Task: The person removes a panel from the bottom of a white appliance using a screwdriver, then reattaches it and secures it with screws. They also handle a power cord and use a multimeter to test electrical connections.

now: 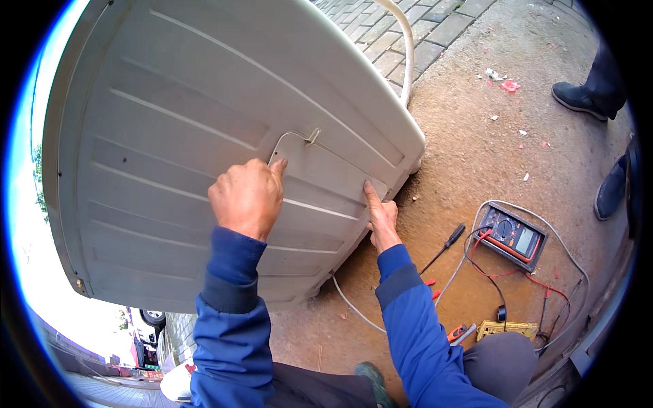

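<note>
A large white ribbed appliance casing lies tilted on the ground and fills the left of the view. My left hand rests on its panel with the fingers curled, the fingertips at a thin wire clip fixed to the panel. My right hand presses against the casing's lower right edge, index finger pointing up along the panel. Neither hand holds a tool. Both sleeves are blue.
A multimeter with red and black leads lies on the brown ground at right. A black-handled screwdriver lies beside it. A white hose curves behind the casing. Another person's dark shoes stand at the upper right. Paving bricks lie beyond.
</note>
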`<state>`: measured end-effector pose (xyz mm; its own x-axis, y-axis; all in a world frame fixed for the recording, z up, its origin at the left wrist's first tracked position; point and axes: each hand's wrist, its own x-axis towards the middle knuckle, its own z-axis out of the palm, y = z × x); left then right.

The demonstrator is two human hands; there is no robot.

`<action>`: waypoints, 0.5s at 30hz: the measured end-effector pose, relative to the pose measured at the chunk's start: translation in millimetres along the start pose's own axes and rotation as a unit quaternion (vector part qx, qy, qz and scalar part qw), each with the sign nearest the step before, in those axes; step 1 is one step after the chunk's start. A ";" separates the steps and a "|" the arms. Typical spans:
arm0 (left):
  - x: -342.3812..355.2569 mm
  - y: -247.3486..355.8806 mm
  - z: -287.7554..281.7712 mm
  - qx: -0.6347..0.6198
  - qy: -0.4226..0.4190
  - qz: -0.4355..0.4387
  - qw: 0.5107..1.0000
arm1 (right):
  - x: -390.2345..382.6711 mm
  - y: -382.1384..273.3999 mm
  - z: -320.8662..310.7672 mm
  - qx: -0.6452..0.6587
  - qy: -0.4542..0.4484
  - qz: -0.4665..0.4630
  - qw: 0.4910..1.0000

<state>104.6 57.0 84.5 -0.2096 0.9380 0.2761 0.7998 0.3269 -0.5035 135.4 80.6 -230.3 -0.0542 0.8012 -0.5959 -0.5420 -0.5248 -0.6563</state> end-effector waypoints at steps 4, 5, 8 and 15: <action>-3.6 0.4 5.4 -0.023 0.020 -0.025 0.999 | -3.1 -11.3 -5.4 -0.006 -0.017 0.010 1.000; -5.1 -0.4 5.8 -0.021 0.025 -0.027 0.999 | -4.7 -13.3 -5.3 -0.011 -0.015 0.013 1.000; -4.2 2.4 2.3 -0.043 0.053 -0.029 0.997 | 18.9 -8.4 -0.8 -0.005 0.029 -0.027 0.999; -22.0 -14.2 9.3 -0.052 0.055 -0.075 0.994 | 2.6 -7.2 -0.6 0.018 -0.016 -0.011 1.000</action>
<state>92.6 32.8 78.0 -0.2724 0.8597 0.4321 0.8194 0.4427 -0.3641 139.7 86.3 -227.4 -0.0682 0.8209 -0.5670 -0.5733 -0.4973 -0.6511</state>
